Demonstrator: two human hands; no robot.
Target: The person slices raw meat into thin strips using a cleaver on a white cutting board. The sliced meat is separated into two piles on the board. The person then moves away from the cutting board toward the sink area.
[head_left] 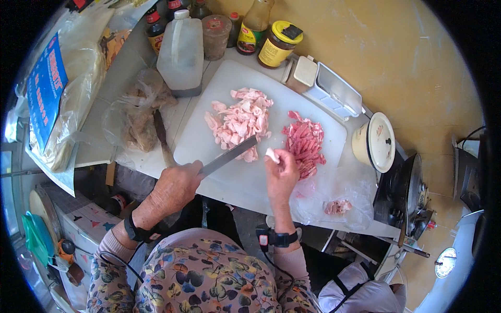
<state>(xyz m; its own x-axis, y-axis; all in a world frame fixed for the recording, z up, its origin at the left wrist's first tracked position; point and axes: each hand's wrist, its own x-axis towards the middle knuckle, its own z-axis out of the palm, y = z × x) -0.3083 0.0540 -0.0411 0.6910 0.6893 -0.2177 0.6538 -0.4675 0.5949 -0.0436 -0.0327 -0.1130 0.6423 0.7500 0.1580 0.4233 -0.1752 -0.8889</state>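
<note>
My left hand (178, 186) is closed around the handle of a kitchen knife (231, 156), whose blade points up and right over the white cutting board (191, 146). The tip of the blade reaches the lower edge of a heap of pale, fatty meat pieces (244, 117). My right hand (282, 170) pinches a small whitish piece of fat (273, 155) between thumb and fingers. It is just left of a pile of red meat strips (305, 143). Below that pile, a clear plastic bag (358, 203) with a chunk of meat (337, 207) lies at the board's lower right.
Along the back are a plastic jug (181, 54), a yellow-lidded jar (280, 45), an oil or sauce bottle (253, 29) and a white lidded box (301, 74). An enamel pot (372, 143) is at right. A wooden-handled tool (166, 144) lies by bagged food (141, 125) at left.
</note>
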